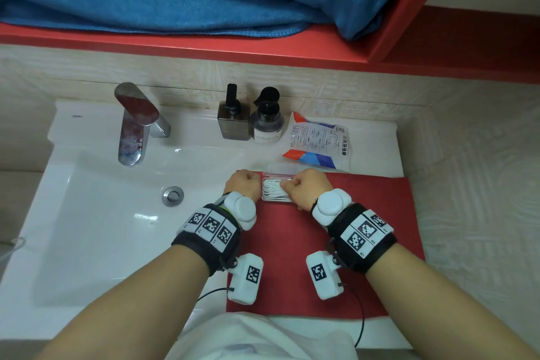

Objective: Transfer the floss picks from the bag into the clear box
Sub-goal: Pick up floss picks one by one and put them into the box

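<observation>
Steady the clear box with the curled left hand, ease the floss picks, seemingly pinched in the right hand, flat inside.

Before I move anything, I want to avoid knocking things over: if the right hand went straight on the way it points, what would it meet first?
Probably the box's open lid, just beyond the right hand over the box. Past it lies the bag. Depth is unclear from this view.
</observation>
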